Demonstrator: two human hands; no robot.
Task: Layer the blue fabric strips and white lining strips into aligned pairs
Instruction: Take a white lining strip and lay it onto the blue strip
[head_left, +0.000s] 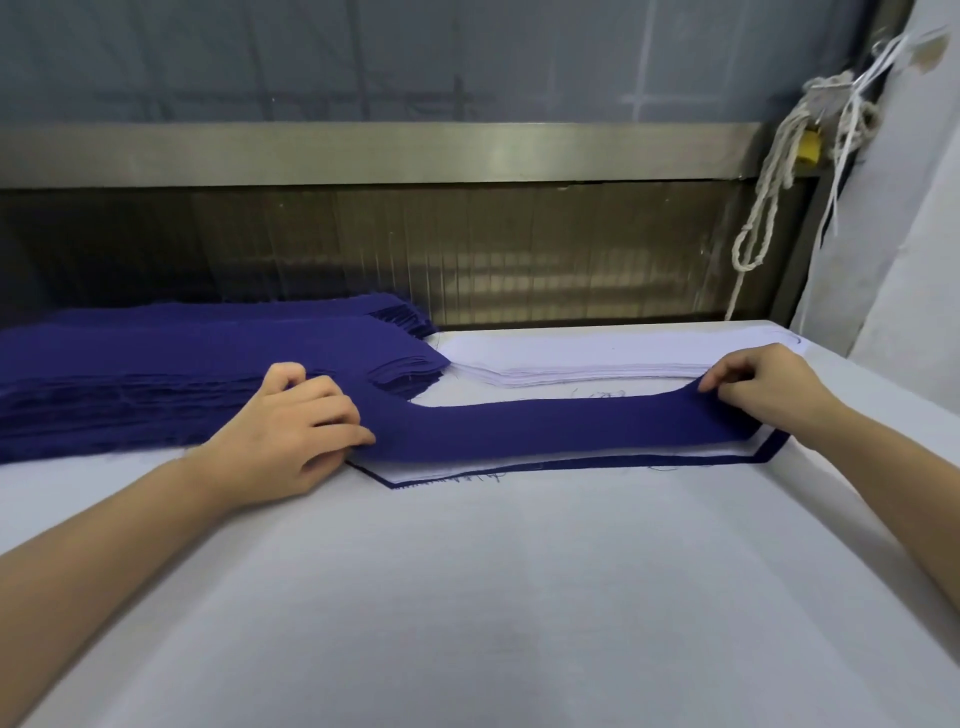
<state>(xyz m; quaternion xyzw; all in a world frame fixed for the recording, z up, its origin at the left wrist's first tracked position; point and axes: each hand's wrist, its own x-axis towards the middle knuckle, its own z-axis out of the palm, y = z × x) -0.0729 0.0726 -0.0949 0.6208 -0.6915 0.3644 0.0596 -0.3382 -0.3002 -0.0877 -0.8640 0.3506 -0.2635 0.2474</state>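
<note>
A long blue fabric strip (561, 423) stretches across the white table between my hands. My left hand (296, 421) pinches its left end and my right hand (753, 384) pinches its right end, which is lifted slightly. Under it lies a white lining strip (441, 470) on another blue strip (769, 449), whose edges show along the front and right. A thick stack of blue strips (156, 374) lies at the left. A stack of white lining strips (582, 358) lies behind the held strip.
The white padded table (467, 597) fills the foreground. A metal rail and ribbed panel (415, 156) run behind the table. White cords (779, 171) hang at the back right beside a white cloth-covered surface (914, 208).
</note>
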